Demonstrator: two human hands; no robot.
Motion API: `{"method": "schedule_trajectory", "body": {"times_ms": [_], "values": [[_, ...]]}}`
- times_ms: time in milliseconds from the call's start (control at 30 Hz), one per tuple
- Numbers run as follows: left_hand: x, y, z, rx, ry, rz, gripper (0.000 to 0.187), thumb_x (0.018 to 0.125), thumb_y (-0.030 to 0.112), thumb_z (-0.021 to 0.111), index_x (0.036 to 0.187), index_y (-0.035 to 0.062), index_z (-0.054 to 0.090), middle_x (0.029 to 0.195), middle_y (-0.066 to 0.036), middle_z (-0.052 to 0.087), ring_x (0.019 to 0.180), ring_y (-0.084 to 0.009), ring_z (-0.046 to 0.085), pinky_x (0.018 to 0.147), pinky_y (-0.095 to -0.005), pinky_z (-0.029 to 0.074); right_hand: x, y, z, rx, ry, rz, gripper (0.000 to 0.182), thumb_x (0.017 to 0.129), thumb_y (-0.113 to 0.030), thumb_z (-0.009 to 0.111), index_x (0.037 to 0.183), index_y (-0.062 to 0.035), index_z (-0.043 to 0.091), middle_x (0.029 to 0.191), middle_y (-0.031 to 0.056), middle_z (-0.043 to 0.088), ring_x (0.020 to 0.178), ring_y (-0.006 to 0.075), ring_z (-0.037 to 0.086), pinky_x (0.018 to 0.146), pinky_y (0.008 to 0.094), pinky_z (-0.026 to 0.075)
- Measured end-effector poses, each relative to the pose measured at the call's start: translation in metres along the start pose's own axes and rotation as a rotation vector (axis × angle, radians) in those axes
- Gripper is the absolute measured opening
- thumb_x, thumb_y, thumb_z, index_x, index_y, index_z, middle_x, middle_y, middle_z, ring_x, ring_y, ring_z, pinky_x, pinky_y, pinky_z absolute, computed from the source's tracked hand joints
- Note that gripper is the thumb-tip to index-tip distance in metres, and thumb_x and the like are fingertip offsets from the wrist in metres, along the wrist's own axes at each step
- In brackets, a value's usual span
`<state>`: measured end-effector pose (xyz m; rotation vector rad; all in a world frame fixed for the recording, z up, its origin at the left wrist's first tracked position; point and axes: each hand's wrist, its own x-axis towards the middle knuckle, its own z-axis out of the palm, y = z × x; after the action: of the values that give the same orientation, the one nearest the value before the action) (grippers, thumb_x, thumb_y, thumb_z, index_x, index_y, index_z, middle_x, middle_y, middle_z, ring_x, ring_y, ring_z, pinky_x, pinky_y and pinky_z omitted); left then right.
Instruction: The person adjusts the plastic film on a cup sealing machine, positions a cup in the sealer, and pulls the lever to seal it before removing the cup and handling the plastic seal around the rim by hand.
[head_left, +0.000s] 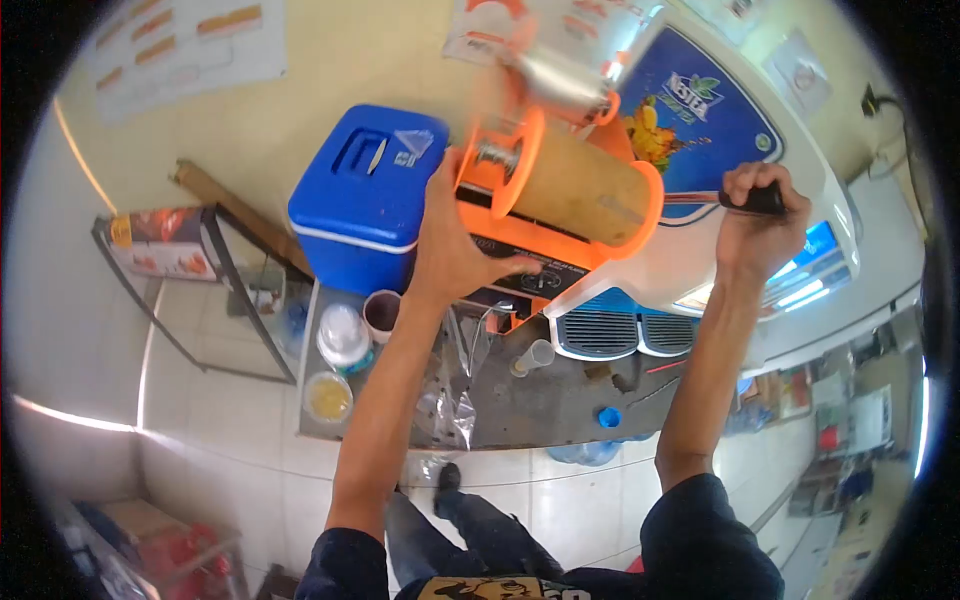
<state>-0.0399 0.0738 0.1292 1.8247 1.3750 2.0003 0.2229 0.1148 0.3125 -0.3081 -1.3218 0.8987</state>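
An orange cup sealing machine [585,275] stands on the counter in front of me, with a large yellowish film roll [585,190] between its orange discs. My left hand [450,255] grips the machine's left side, thumb stretched across the black front panel and fingers partly hidden at the edge. On the right, my right hand [752,225] is wrapped around the black handle [767,200] of the machine's metal lever. A clear plastic cup [535,357] lies below the machine. Clear plastic film [462,405] trails down the counter beside my left forearm. A blurred silvery part shows at the machine's top.
A blue cooler box [370,190] stands left of the machine. A white-lidded container [344,337], a dark-filled cup [382,310] and a yellowish tub [328,397] sit nearby. Close on the right is a drink dispenser [820,200]. A blue cap [609,416] lies near the counter's front edge.
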Motion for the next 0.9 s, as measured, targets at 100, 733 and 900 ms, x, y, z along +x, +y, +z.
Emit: {"method": "schedule_trajectory", "body": {"times_ms": [100,733,900], "values": [[0.0,-0.009,0.004,0.049,-0.071,-0.013,0.133,0.048,0.028,0.098,0.148,-0.005,0.016,0.146,-0.024,0.035,0.134,-0.0402,0.038,0.113,-0.0446,0.034,-0.012,0.004,-0.001,0.046,-0.025,-0.07,0.029,0.09,-0.028,0.043,0.07,-0.0074,0.046,0.065,0.0076,0.045,0.061,0.0189,0.04,0.06,0.034,0.03],[-0.028,-0.013,0.017,0.191,-0.122,-0.284,0.09,0.053,0.019,0.099,0.124,-0.0055,0.049,0.122,-0.015,0.057,0.11,-0.0247,0.057,0.098,-0.0375,0.046,-0.244,0.078,-0.008,-0.099,0.273,-0.55,0.038,0.087,-0.026,0.055,0.053,-0.0204,0.041,0.047,-0.0065,0.039,0.045,0.0071,0.037,0.056,0.0265,0.032],[-0.02,-0.023,0.023,0.271,-0.103,-0.128,0.109,0.053,0.016,0.098,0.137,-0.0026,0.031,0.138,-0.017,0.041,0.127,-0.0268,0.044,0.112,-0.0426,0.032,-0.215,0.077,-0.009,-0.119,0.185,-0.604,0.037,0.087,-0.027,0.055,0.054,-0.0118,0.052,0.049,0.0012,0.054,0.045,0.0156,0.051,0.057,0.0327,0.043]]}}
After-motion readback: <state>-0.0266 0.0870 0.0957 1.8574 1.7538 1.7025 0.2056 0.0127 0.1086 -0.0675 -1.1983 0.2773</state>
